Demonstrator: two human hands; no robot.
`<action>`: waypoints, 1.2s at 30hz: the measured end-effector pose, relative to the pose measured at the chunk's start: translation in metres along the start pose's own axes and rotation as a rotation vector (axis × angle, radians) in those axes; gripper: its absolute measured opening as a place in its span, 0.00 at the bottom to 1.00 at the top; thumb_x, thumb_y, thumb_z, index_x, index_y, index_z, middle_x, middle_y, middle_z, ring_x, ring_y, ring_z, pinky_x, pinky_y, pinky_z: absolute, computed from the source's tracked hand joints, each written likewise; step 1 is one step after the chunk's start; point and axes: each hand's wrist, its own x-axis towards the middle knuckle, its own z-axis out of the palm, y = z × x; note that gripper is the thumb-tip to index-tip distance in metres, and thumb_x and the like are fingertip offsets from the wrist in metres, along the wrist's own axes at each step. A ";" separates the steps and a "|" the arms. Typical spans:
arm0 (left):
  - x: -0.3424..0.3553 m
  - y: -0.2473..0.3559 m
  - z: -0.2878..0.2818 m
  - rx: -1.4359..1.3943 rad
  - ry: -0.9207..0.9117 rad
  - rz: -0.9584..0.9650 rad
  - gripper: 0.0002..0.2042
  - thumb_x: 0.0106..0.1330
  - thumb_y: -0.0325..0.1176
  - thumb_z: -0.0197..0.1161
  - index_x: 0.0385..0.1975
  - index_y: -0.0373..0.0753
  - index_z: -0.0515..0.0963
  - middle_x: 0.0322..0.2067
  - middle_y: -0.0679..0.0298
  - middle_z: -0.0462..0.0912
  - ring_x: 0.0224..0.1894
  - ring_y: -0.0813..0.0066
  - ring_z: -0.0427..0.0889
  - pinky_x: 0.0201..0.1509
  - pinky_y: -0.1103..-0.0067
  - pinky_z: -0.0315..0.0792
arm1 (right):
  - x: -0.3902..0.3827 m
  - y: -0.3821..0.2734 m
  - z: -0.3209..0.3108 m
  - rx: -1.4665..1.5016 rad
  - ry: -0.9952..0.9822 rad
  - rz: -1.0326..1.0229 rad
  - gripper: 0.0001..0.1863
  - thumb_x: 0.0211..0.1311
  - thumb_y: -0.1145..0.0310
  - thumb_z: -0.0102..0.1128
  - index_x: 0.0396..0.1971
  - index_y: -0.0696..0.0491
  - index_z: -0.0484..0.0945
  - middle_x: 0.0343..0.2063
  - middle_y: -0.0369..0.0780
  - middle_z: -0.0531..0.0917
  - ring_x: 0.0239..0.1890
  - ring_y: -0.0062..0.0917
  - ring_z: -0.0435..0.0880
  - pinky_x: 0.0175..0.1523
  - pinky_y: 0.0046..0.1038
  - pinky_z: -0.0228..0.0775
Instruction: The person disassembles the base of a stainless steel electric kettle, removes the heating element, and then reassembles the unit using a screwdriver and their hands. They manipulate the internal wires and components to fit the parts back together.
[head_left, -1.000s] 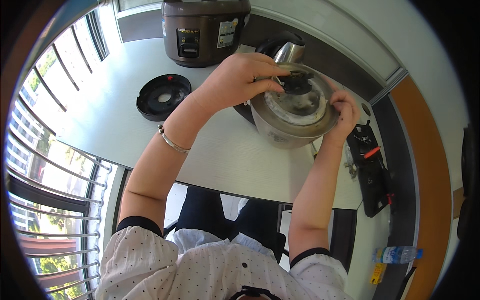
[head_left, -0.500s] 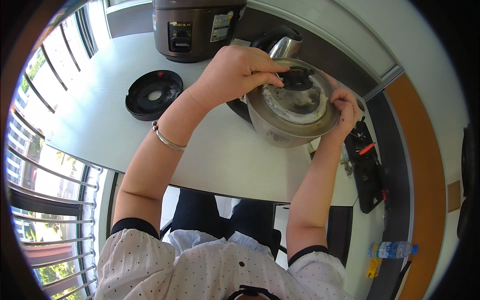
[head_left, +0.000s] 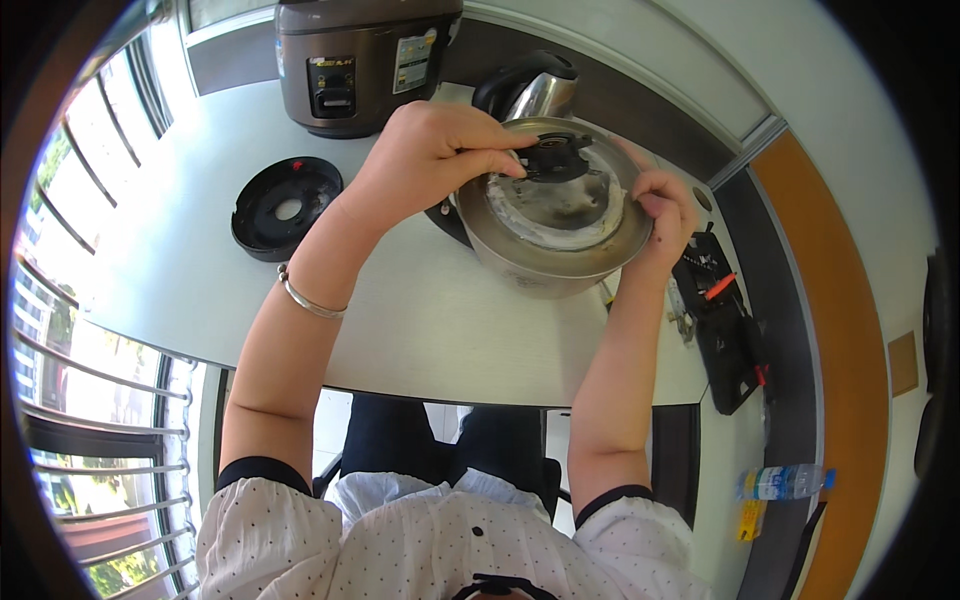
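Note:
A metal kettle body [head_left: 545, 281] is tilted above the table with its underside facing me. Whitish residue rings the bottom plate [head_left: 570, 208]. Against that plate sits a black plastic connector [head_left: 553, 160]. My left hand [head_left: 432, 150] pinches the connector's left edge between thumb and fingers. Curled over the right rim of the kettle body, my right hand [head_left: 664, 215] holds it up; some of its fingers are hidden behind the metal. A dark handle [head_left: 449, 222] shows partly at the kettle body's left. To the left lies a round black plastic base cover [head_left: 287, 208] with a central hole.
At the back stands a brown rice cooker [head_left: 365, 75]. Beside it is another shiny kettle [head_left: 543, 95] with a black top. An opened black tool case [head_left: 722, 345] with a red-orange tool [head_left: 720, 286] lies at the right. A plastic bottle [head_left: 785, 483] is lower right.
The whole scene has shifted slightly left in view. Both hands keep their hold, and the connector stays against the kettle's bottom plate.

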 end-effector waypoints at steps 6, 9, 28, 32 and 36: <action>0.000 0.004 -0.006 -0.014 -0.058 -0.021 0.11 0.53 0.23 0.65 0.38 0.33 0.82 0.26 0.62 0.83 0.29 0.74 0.78 0.36 0.82 0.71 | -0.002 -0.006 0.007 0.041 0.033 0.006 0.06 0.42 0.78 0.44 0.20 0.63 0.71 0.42 0.55 0.81 0.46 0.30 0.77 0.54 0.22 0.61; -0.001 0.007 -0.005 -0.050 -0.022 -0.025 0.11 0.52 0.22 0.65 0.36 0.32 0.83 0.26 0.61 0.83 0.28 0.74 0.78 0.34 0.82 0.71 | -0.003 -0.005 0.009 0.066 0.035 -0.028 0.05 0.42 0.79 0.45 0.19 0.62 0.72 0.39 0.52 0.82 0.44 0.28 0.78 0.49 0.20 0.64; -0.019 -0.012 -0.024 -0.023 0.048 -0.066 0.13 0.48 0.22 0.68 0.36 0.28 0.81 0.33 0.57 0.84 0.32 0.75 0.80 0.37 0.83 0.72 | -0.009 -0.014 0.033 -0.242 0.115 -0.341 0.05 0.44 0.72 0.56 0.18 0.56 0.71 0.12 0.40 0.72 0.13 0.33 0.70 0.35 0.28 0.75; -0.023 -0.022 -0.026 -0.072 0.070 -0.086 0.13 0.48 0.21 0.67 0.36 0.27 0.81 0.33 0.57 0.84 0.33 0.74 0.80 0.40 0.82 0.73 | -0.010 -0.012 0.035 -0.243 0.144 -0.347 0.06 0.44 0.70 0.57 0.17 0.54 0.70 0.11 0.38 0.72 0.13 0.31 0.71 0.22 0.29 0.65; -0.026 -0.026 -0.024 0.016 0.068 -0.067 0.14 0.48 0.20 0.66 0.37 0.28 0.81 0.35 0.56 0.84 0.36 0.72 0.80 0.43 0.81 0.72 | -0.011 -0.012 0.038 -0.296 0.204 -0.347 0.06 0.44 0.69 0.58 0.16 0.53 0.71 0.11 0.38 0.73 0.12 0.31 0.72 0.20 0.28 0.63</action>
